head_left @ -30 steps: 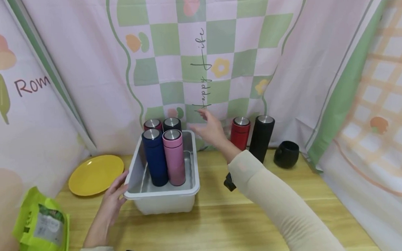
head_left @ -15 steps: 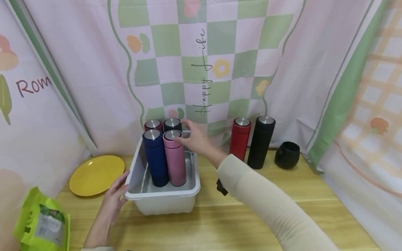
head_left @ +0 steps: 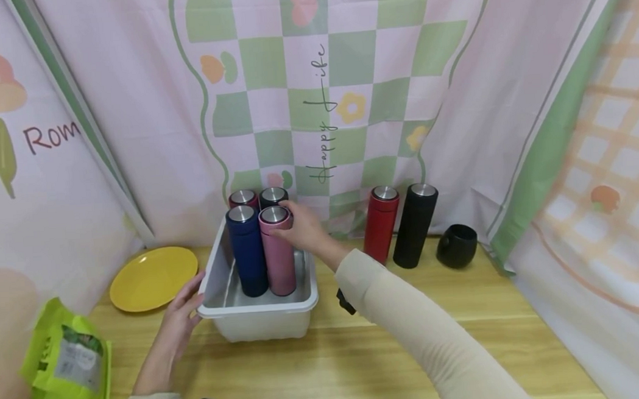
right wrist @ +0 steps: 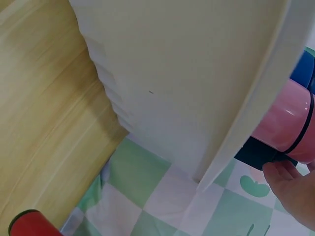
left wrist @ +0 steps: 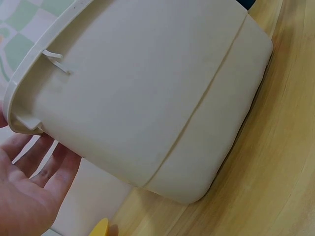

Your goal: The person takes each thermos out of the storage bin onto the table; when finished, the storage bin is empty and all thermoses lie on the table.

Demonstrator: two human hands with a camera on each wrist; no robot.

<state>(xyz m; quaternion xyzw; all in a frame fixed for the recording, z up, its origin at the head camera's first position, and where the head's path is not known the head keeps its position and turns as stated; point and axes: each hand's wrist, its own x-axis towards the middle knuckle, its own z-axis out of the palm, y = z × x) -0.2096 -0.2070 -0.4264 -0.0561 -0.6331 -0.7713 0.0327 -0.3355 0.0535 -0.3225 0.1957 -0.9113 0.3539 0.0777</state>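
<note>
A grey plastic bin stands on the table with several upright vacuum flasks inside. The pink flask is at its front right, beside a dark blue flask. Behind them are a dark red flask and a black flask. My right hand grips the pink flask near its top, thumb in front and fingers behind; the right wrist view shows fingertips against it. My left hand holds the bin's left rim, its fingers against the outer wall.
A red flask, a tall black flask and a black mug stand to the bin's right. On the left are a yellow plate and a green packet. A patterned curtain hangs behind.
My right hand has come left and down from beside the bin, over its right rim, and taken hold of the pink flask's top. My left hand has stayed at the rim.
</note>
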